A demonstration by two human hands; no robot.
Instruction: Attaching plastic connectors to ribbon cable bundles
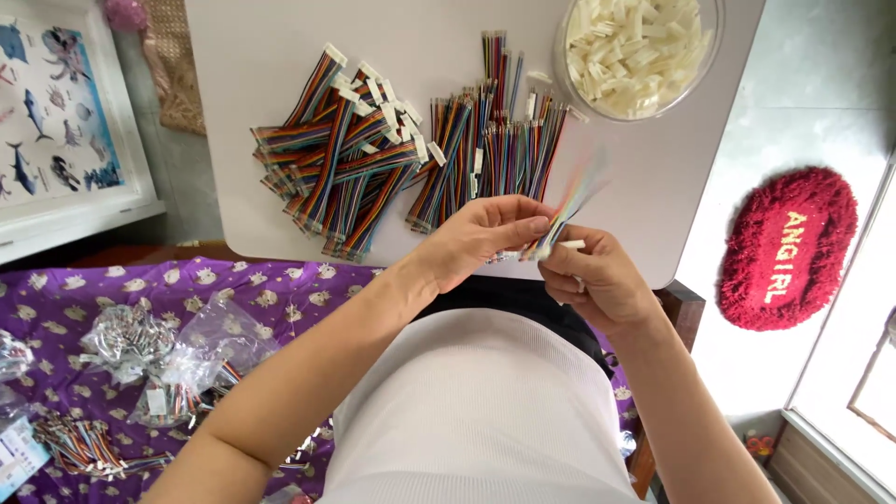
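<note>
left hand: [485, 235] fingers pinched on the near end of a rainbow ribbon cable [571, 201], thumb and forefinger closed tight on it, likely to steady it.
right hand: [597, 280] curled under the same cable end, fingers closed on a small white connector [571, 245]; the piece sits right at the cable tips, so the two look lined up for mating, cannot tell if seated.
cable position: held in the air just over the near edge of the white table [261, 84], free end fanning up and away, blurred.
finished-looking pile: cables with white plugs [341, 149] heaped on the table's left part, well apart from the hands.
bare bundles: straight multicolour wire bundles [495, 140] in the middle, just beyond the hands, within easy reach.
connector supply: clear bowl [567, 70] of white plastic housings at the table's far right corner, close to the right hand's side.
lap side: purple flowered cloth [215, 289] to the person's left with clear bags of cables [177, 373] on it.
other: red oval mat [789, 247] on the floor at right; picture board with sea animals [56, 112] at left.
</note>
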